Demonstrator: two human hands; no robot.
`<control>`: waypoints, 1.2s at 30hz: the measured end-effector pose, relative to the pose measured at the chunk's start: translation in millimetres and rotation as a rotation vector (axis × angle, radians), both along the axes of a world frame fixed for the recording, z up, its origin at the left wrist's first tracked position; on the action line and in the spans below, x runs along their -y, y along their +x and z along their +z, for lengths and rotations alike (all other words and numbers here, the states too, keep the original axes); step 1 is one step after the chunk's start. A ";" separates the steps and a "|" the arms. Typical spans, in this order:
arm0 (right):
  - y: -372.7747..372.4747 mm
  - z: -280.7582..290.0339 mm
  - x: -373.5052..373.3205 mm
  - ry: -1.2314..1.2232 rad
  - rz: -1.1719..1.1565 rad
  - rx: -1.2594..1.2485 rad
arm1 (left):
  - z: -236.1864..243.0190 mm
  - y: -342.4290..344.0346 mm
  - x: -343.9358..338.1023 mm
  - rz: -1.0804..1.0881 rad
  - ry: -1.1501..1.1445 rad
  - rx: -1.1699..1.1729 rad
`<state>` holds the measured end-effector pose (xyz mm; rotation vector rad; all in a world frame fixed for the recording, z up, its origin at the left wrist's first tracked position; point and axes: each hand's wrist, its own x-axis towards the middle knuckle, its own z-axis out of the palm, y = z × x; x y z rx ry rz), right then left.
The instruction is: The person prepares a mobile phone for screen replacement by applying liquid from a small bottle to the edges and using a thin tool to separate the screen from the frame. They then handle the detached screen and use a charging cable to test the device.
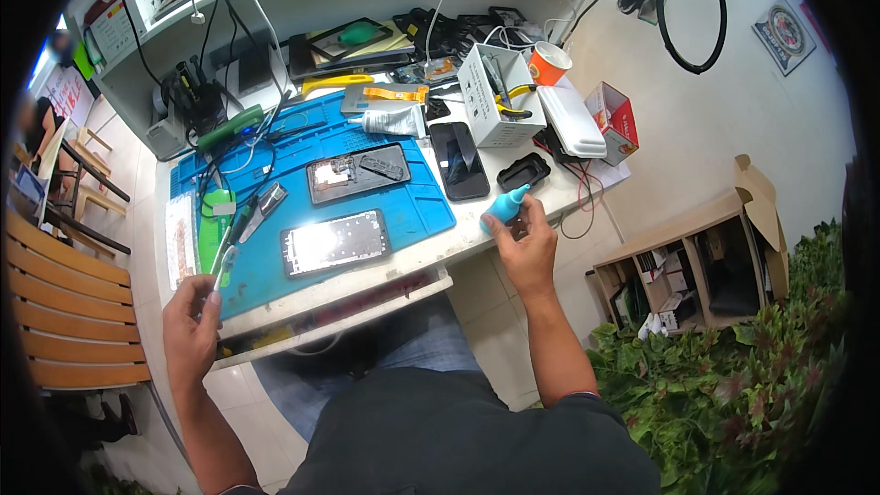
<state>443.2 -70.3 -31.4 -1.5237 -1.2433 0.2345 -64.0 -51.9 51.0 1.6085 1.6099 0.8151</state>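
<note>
At the right front corner of the bench, my right hand [530, 243] is closed around a small teal bottle [502, 208] with a pointed nozzle. My left hand [192, 321], by the mat's left front edge, pinches a slim pale stick-like tool [220, 252]; its exact kind I cannot make out. Between the hands, a bright phone frame [335, 243] lies on the blue repair mat [261, 280]. Just behind it rests an opened phone body [357, 172] with inner parts showing. A dark phone [459, 161] lies right of the mat, near a small black tray [523, 172].
A white box [500, 96] of tools, an orange cup [549, 62] and a white case [573, 121] stand at the back right. Cables and a green-handled tool [231, 127] crowd the back left. An open drawer [339, 313] juts out below the front edge.
</note>
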 end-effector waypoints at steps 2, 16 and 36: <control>10.1 -5.7 -11.2 0.030 -0.057 0.091 | -22.3 -0.4 -2.9 -0.020 0.099 0.041; -101.7 38.0 -26.4 0.071 0.590 0.674 | -20.2 44.0 15.2 -0.015 0.203 -0.062; -131.4 20.7 -47.2 -0.044 0.719 0.491 | -45.4 73.7 33.1 -0.057 0.354 -0.411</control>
